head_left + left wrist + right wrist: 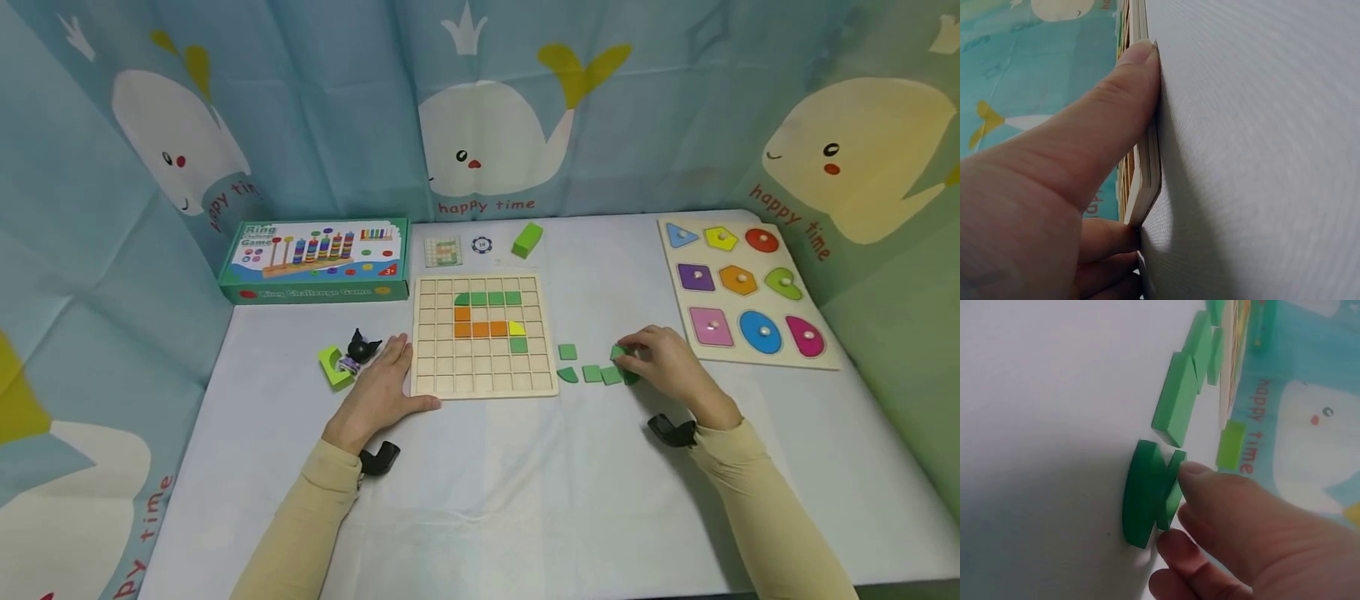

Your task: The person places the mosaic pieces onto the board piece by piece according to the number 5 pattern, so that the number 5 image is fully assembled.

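Observation:
A wooden grid board has green, orange and yellow tiles set in its cells. My left hand lies at its lower left corner; the thumb presses the front edge, the fingers rest along the left side. To the right of the board, my right hand pinches a green square tile between thumb and fingertip, low over the table. Beside that tile lies a dark green rounded piece. More loose green tiles and a green quarter-round piece lie between hand and board.
A ring game box stands at the back left. Behind the board are a pattern card, a poker chip and a green block. A small black-headed figure and a yellow-green arch block sit left. A shape puzzle lies right.

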The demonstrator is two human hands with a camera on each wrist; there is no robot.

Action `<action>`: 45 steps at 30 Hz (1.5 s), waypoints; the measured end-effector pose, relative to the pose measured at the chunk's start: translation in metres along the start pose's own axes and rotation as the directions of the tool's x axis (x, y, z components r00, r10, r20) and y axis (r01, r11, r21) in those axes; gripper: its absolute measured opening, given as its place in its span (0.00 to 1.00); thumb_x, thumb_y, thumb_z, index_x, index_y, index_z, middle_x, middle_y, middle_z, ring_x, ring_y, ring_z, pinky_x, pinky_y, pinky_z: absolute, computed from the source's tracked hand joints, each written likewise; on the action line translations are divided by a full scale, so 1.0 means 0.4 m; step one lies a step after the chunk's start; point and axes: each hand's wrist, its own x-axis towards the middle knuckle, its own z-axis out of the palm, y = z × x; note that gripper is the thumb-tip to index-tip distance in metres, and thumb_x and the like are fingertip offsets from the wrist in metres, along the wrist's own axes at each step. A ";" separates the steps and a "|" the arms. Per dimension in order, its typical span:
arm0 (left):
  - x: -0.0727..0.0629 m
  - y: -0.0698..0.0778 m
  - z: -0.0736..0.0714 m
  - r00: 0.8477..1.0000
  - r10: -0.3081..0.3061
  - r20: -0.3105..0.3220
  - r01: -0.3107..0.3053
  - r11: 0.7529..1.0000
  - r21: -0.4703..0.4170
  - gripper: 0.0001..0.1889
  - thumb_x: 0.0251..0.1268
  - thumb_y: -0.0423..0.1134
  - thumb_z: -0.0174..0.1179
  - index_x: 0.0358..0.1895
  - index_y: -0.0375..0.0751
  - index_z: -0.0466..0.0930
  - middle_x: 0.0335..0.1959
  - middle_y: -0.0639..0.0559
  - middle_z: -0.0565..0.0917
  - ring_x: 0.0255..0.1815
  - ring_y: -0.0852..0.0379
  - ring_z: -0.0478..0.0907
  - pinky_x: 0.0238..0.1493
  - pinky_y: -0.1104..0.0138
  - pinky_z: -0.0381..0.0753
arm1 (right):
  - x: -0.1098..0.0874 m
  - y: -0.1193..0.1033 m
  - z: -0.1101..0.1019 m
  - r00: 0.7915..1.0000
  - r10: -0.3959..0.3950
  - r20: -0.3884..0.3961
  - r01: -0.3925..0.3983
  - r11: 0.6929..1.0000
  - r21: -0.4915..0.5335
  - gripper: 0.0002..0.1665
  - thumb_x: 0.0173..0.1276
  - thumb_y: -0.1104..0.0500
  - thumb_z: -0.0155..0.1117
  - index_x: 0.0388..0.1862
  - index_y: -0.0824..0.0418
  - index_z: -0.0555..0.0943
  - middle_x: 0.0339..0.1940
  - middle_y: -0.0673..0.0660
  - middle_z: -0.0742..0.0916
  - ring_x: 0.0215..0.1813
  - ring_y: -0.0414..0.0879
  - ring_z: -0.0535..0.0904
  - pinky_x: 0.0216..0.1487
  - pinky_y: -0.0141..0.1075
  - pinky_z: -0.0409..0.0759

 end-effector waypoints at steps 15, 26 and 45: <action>-0.001 0.006 0.005 1.000 0.009 -0.001 -0.009 1.000 -0.019 0.57 0.51 0.62 0.70 0.72 0.24 0.55 0.75 0.32 0.52 0.76 0.39 0.46 0.72 0.51 0.51 | -0.009 -0.012 0.010 0.999 0.045 0.006 -0.044 0.996 -0.083 0.15 0.59 0.61 0.75 0.38 0.71 0.85 0.34 0.61 0.83 0.41 0.60 0.75 0.45 0.54 0.72; -0.001 0.002 0.005 1.000 0.010 -0.005 -0.010 1.000 -0.005 0.57 0.51 0.63 0.70 0.72 0.23 0.55 0.75 0.32 0.52 0.76 0.39 0.46 0.72 0.51 0.51 | 0.009 -0.035 0.021 0.992 -0.059 -0.108 0.061 0.998 0.009 0.14 0.61 0.63 0.72 0.44 0.70 0.84 0.40 0.63 0.87 0.46 0.58 0.79 0.49 0.55 0.76; 0.000 0.000 0.000 1.000 0.005 -0.013 -0.005 1.000 -0.004 0.57 0.51 0.63 0.70 0.72 0.23 0.55 0.75 0.31 0.53 0.76 0.39 0.46 0.72 0.51 0.51 | 0.103 -0.161 0.082 0.928 -0.362 -0.083 0.370 0.924 0.100 0.13 0.60 0.62 0.73 0.43 0.66 0.85 0.39 0.56 0.86 0.44 0.50 0.80 0.44 0.46 0.80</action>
